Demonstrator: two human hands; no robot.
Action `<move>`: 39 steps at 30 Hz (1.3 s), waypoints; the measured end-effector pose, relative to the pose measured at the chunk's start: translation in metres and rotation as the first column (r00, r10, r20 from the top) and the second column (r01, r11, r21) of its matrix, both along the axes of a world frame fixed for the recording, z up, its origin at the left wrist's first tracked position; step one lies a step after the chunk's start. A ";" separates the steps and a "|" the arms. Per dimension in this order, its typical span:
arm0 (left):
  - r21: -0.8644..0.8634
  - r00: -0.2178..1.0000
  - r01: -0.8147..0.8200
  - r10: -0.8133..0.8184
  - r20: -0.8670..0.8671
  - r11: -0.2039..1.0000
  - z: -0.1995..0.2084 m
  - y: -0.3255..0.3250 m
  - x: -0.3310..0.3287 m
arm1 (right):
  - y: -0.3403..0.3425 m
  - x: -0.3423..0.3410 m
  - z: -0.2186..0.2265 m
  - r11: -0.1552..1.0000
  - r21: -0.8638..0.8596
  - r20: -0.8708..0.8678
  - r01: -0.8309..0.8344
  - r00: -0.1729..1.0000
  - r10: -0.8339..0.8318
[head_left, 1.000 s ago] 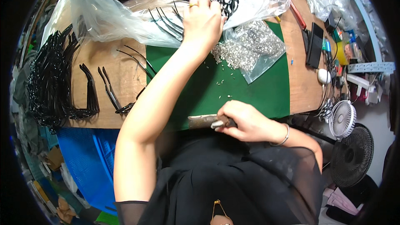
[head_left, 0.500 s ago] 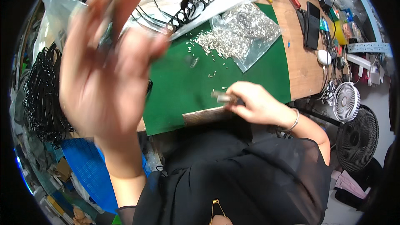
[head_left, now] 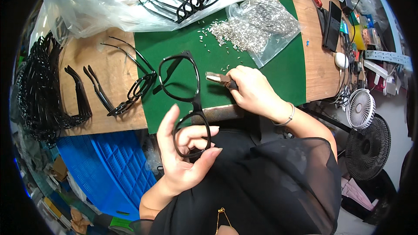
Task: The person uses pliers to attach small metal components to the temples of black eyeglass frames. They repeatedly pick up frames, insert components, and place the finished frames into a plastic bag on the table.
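My left hand grips a black eyeglass frame by one rim. Its thumb and fingers close around the lower rim, while the other rim and one temple arm stick up over the green mat. To the right, my right hand is closed around the handles of pliers. The pliers' metal jaws point left toward the frame but stay apart from it. A heap of small silvery pieces spills from a clear plastic bag on the mat.
More black frames lie left of the mat, beside a large dark bundle. Plastic sheeting with frames on it covers the back. A phone and cables lie right. A blue crate stands below left; fans stand right.
My left hand, blurred and raised at the upper left before, has come down and toward the middle and now shows the eyeglass frame. My right hand has moved slightly up with the pliers.
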State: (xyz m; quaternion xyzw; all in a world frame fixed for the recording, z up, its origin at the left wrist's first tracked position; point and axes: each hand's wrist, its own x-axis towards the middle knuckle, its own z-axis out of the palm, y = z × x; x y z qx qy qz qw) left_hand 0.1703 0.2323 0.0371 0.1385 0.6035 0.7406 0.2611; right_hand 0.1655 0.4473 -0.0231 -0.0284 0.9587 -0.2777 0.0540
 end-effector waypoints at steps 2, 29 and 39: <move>0.041 0.999 -0.042 0.042 0.001 0.998 -0.003 0.003 -0.005 | -0.002 0.001 0.001 1.000 0.013 -0.008 0.027 1.000 -0.027; -0.130 0.925 -0.165 0.107 -0.366 0.978 -0.010 0.053 0.001 | -0.019 0.041 0.067 0.500 -0.804 0.255 0.322 0.946 -0.200; 0.026 0.998 0.058 -0.057 -0.036 0.998 0.008 0.033 -0.016 | -0.015 0.022 0.090 0.257 -0.830 0.545 0.495 0.817 0.187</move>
